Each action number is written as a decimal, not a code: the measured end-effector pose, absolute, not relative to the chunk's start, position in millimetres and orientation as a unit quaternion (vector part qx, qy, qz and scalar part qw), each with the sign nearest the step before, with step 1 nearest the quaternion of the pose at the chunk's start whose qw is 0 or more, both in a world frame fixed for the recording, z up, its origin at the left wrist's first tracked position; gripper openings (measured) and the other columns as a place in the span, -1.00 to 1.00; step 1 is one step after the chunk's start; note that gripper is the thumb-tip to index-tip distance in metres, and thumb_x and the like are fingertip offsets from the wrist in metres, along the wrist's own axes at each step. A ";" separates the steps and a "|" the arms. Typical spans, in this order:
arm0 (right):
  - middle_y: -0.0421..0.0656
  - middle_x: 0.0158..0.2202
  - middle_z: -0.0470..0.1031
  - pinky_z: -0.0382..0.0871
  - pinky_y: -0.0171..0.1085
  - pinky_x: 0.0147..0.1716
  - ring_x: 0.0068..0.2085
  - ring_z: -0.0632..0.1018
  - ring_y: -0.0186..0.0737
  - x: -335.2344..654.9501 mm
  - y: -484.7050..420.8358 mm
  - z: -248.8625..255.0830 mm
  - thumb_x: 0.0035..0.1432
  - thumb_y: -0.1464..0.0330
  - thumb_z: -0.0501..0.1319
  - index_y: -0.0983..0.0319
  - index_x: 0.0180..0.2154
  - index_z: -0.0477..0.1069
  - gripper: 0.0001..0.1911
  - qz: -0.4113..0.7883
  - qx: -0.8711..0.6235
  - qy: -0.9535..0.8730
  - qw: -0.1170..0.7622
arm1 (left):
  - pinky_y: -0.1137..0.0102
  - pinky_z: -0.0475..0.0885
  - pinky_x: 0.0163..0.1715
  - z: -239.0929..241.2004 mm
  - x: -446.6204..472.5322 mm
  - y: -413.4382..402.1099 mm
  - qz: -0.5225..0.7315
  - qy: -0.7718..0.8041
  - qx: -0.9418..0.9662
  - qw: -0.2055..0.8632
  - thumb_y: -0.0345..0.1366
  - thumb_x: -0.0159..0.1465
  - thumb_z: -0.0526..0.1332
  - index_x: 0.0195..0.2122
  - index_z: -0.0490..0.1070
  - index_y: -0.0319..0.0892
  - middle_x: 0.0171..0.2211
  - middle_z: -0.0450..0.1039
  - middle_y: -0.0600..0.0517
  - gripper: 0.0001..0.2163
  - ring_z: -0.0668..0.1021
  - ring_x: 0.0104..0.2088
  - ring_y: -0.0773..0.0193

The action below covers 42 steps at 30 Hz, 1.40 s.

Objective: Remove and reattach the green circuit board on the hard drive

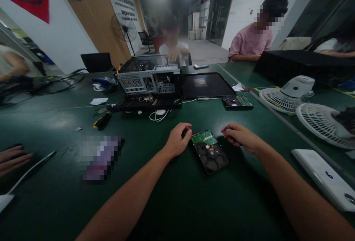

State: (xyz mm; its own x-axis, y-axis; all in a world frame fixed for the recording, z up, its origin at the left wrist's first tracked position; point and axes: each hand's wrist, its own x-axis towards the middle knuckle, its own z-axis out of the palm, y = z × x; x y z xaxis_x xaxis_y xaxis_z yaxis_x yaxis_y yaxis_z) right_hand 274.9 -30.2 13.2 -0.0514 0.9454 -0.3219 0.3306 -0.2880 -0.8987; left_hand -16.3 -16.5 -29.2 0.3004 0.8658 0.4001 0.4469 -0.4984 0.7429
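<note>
Near edge of table: bare green mat between and ahead of both forearms, lots of room. White flat device lies near right, just outside the right forearm. Blurred flat item is well off left, and another person's hand rests at the far left edge. Drive lies flat mid-table between the hands, board side up, green PCB at its far end. Left hand: fingers curled in, tips touching the drive's far-left corner; can't tell if it actually grips. Right hand: closed round a small dark thing, just right of the drive's far end and off the drive; can't ID the thing. Beyond is an open strip of mat, then screwdriver left, white cable centre, second drive right. Fan and second fan lie along the right, past a seam in the table. Case sits further back, open, with metal cage and wiring inside. Side panel lies flat just beside it on the right. One person is behind the case, another at far right.
</note>
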 end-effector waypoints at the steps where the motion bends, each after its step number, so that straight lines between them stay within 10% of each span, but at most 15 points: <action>1: -0.23 -0.45 0.47 0.02 -0.44 -0.70 -0.59 0.35 -0.41 276.4 -30.9 12.8 0.09 0.32 0.27 0.22 -0.25 0.43 -0.84 0.539 -0.608 -0.527 0.249 | 0.23 0.51 -0.10 -30.0 -16.3 -16.5 0.409 0.438 0.760 0.251 -0.22 0.42 0.17 0.04 0.48 -0.15 -0.13 0.54 -0.06 -0.76 0.58 -0.16 0.15; 11: -0.19 -0.44 0.53 0.00 -0.44 -0.70 -0.59 0.40 -0.41 271.9 -36.5 13.0 0.12 0.38 0.20 0.23 -0.15 0.43 -0.78 0.553 -0.587 -0.568 0.167 | 0.46 0.40 -0.59 -36.9 -14.1 -18.9 0.394 0.433 0.720 0.372 -0.09 0.48 0.08 0.15 0.32 -0.13 0.02 0.50 -0.08 -0.68 0.50 -0.59 0.45; 30: -0.08 -0.25 0.61 0.46 -0.28 -0.38 -0.30 0.61 -0.22 265.6 -34.8 4.1 0.08 0.35 0.34 0.22 -0.16 0.45 -0.76 0.588 -0.546 -0.541 0.253 | 0.21 0.55 -0.04 -42.3 -19.8 -8.5 0.438 0.416 0.720 0.342 -0.11 0.45 0.16 0.12 0.42 -0.16 0.08 0.44 -0.15 -0.68 0.63 -0.08 0.14; 38: 0.06 -0.11 0.64 0.41 -0.15 -0.20 -0.15 0.61 0.01 332.1 -10.0 12.5 0.18 0.27 0.24 0.24 -0.12 0.59 -0.72 0.058 -0.807 -0.562 0.172 | 0.19 0.55 -0.04 -43.5 -19.0 -7.5 0.432 0.434 0.700 0.368 -0.07 0.43 0.18 0.10 0.45 -0.16 0.00 0.55 -0.14 -0.66 0.63 -0.05 0.08; 42: 0.09 -0.15 0.66 0.39 -0.11 -0.19 -0.14 0.63 0.12 362.1 -2.3 7.5 0.22 0.26 0.19 0.24 -0.15 0.61 -0.71 0.039 -0.833 -0.546 0.082 | 0.19 0.55 -0.05 -43.1 -19.2 -8.1 0.419 0.439 0.700 0.377 -0.06 0.42 0.20 0.11 0.46 -0.15 -0.04 0.57 -0.11 -0.64 0.63 -0.09 0.09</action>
State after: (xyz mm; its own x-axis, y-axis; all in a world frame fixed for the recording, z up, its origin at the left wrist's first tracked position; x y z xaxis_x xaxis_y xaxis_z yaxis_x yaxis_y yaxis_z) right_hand 362.1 -2.3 7.5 0.4012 0.9157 0.0252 0.9029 -0.3906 -0.1793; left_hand -19.2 -8.1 -43.1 0.2643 0.9299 0.2557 0.2990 -0.3310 0.8950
